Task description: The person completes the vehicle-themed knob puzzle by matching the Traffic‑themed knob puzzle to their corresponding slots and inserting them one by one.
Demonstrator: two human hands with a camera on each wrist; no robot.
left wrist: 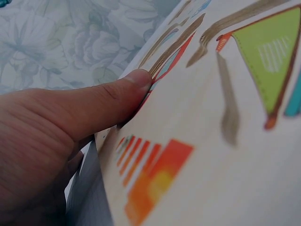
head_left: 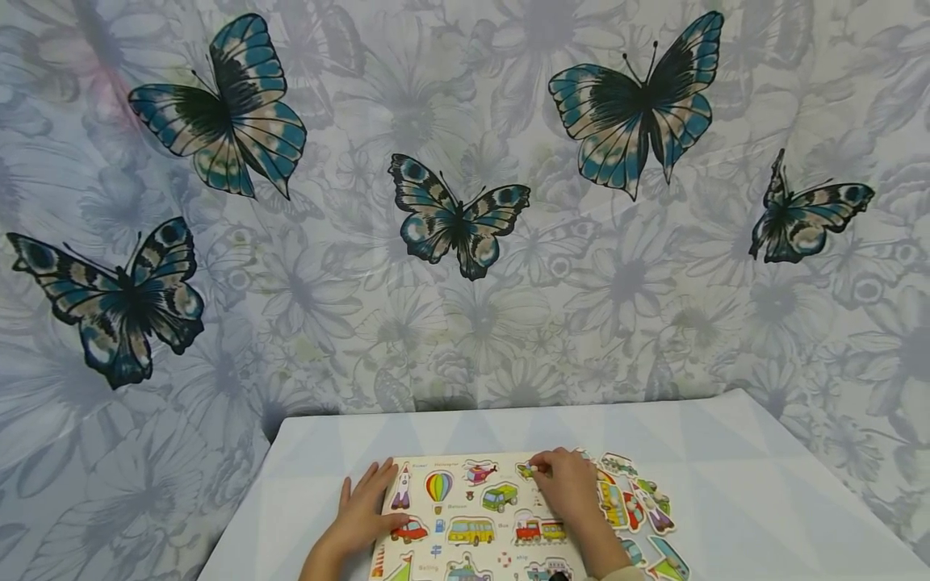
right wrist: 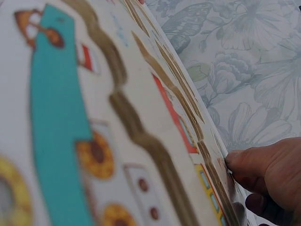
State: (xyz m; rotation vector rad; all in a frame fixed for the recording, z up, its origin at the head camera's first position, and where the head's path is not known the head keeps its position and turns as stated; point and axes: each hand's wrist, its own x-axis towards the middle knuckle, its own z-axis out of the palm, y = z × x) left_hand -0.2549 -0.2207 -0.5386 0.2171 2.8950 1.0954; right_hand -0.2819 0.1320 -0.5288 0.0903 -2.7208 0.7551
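A pale puzzle board point(head_left: 429, 557) printed with vehicles lies on the table. My left hand point(head_left: 361, 508) rests at its left edge, fingers spread along the side. In the left wrist view the thumb point(left wrist: 113, 101) lies over the board's surface, at the red car point(head_left: 409, 530). At the board's upper right, my right hand point(head_left: 567, 482) pinches a small yellow-and-green puzzle piece point(head_left: 524, 470), mostly covered by its fingers. The right wrist view shows the thumb point(right wrist: 251, 162) low at the board; the piece is hidden there. A balloon piece point(head_left: 439, 486) and a bus piece point(head_left: 471, 530) sit on the board.
Several loose puzzle pieces point(head_left: 657, 516) lie overlapping in a heap to the right of the board, beside the right forearm. The white table point(head_left: 748, 484) ends at a wall hanging point(head_left: 465, 339) printed with butterflies and flowers.
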